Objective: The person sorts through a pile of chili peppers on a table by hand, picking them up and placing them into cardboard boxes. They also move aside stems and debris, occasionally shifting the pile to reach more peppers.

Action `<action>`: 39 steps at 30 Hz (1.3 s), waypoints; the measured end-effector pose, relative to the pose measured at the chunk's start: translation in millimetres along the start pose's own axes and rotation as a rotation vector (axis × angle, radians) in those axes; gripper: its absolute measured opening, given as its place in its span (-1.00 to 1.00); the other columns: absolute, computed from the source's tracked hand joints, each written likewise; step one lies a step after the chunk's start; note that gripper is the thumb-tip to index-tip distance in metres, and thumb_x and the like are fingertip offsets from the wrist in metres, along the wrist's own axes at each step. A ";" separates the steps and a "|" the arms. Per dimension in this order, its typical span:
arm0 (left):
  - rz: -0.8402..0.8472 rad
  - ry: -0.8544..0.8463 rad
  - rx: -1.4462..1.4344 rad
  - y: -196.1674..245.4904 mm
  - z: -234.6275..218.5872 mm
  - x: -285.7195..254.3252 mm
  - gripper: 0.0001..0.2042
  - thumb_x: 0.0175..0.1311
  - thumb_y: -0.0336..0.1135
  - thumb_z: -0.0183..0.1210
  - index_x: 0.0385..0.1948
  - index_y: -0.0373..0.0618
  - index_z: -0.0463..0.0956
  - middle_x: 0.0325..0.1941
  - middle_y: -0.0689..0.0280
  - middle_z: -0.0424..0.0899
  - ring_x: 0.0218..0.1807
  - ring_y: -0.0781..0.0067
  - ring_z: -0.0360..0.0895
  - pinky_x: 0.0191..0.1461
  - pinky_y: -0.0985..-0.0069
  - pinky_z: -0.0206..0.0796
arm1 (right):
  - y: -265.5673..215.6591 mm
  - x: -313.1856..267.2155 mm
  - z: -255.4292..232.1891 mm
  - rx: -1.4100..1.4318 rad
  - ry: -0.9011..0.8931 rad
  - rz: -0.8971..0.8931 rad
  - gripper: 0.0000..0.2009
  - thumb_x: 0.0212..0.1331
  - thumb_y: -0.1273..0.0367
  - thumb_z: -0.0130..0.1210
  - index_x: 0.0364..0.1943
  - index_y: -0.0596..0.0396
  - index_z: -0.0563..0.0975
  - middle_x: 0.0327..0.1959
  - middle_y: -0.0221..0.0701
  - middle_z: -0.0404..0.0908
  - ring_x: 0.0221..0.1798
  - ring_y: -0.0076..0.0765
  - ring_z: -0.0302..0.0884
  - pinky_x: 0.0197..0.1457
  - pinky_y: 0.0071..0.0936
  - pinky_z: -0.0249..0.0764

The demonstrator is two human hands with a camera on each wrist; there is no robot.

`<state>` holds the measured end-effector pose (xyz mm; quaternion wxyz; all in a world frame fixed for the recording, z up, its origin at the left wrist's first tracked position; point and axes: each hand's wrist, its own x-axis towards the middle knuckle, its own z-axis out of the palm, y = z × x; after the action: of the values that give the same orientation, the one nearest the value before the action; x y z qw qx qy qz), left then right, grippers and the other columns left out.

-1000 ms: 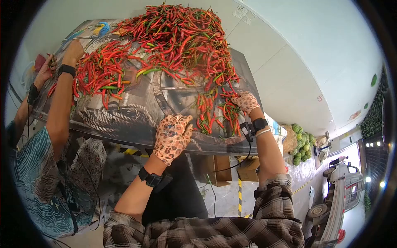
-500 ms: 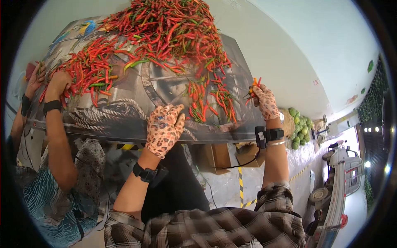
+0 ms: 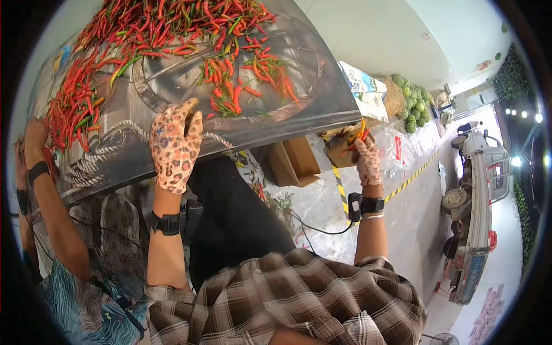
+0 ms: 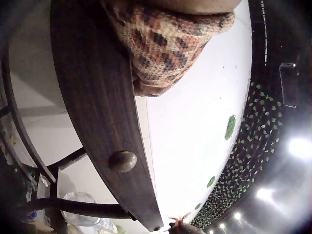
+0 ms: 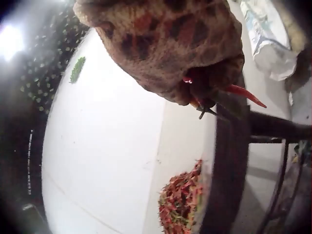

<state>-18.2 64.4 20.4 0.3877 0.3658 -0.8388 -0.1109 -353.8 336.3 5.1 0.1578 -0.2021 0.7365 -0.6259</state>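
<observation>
My right hand [image 3: 369, 164], in a leopard-print glove, grips a few red and orange chili peppers [image 5: 247, 95]. It is just past the table's right corner, above the floor side; in the right wrist view the chili tips and a stem stick out of the fist. My left hand [image 3: 175, 146], in a matching glove, rests at the front edge of the table [image 3: 313, 122], fingers loosely bent and holding nothing. Two small groups of chili peppers [image 3: 225, 86] lie ahead of it on the printed tabletop. Behind them spreads the big chili pile [image 3: 172, 23].
At left, another person's hand [image 3: 35, 141] is at the edge of the chilies. Below the table are cardboard boxes [image 3: 293, 161] and some fallen plant stems. A white printed sack [image 3: 366, 92] and watermelons [image 3: 411, 100] stand beyond the right edge. A truck [image 3: 477, 213] is farther right.
My right hand has lifted chilies from the small group, carried them right and brought them past the table's edge. The head view has turned right. My left hand stays at the table edge.
</observation>
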 end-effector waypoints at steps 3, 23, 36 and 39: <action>-0.004 -0.003 -0.026 0.8 -0.6 1.4 -0.77 0.26 -0.31 0.07 -0.10 -0.09 0.58 -0.12 0.17 0.62 0.00 0.15 0.49 0.14 0.30 0.26 | 52.4 15.2 -18.2 -0.142 0.002 0.124 -0.78 0.27 0.32 0.04 -0.13 0.16 0.54 -0.50 -0.53 0.56 -0.59 -0.65 0.37 -0.55 -0.63 0.31; -0.003 0.030 -0.014 3.2 -3.9 0.3 -0.78 0.21 -0.31 0.12 -0.13 -0.07 0.59 -0.15 0.18 0.61 -0.05 0.10 0.50 0.08 0.25 0.29 | 37.8 11.6 25.7 -0.432 -0.177 0.027 -0.75 0.24 0.30 0.05 -0.18 0.22 0.56 -0.46 -0.40 0.62 -0.51 -0.55 0.53 -0.44 -0.49 0.44; -0.047 0.005 -0.050 3.3 -7.1 0.4 -0.77 0.22 -0.30 0.10 -0.12 -0.08 0.58 -0.13 0.17 0.61 -0.04 0.10 0.49 0.07 0.24 0.30 | -142.5 -30.5 159.5 -0.678 -0.614 -0.760 -0.82 0.16 0.33 0.03 -0.37 0.14 0.57 -0.33 -0.21 0.59 -0.21 -0.06 0.54 -0.06 -0.27 0.46; -0.047 0.011 -0.064 5.2 -9.7 0.6 -0.78 0.23 -0.31 0.08 -0.13 -0.07 0.59 -0.15 0.16 0.60 -0.07 0.09 0.48 0.05 0.23 0.29 | -142.5 -33.6 191.3 -0.771 -0.701 -0.721 -0.80 0.16 0.31 0.07 -0.26 0.15 0.59 -0.27 -0.20 0.60 -0.16 -0.07 0.55 -0.05 -0.29 0.46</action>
<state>-14.1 68.6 29.7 0.4011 0.3734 -0.8239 -0.1445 -217.6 169.6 113.0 0.0847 -0.6730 0.6992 -0.2260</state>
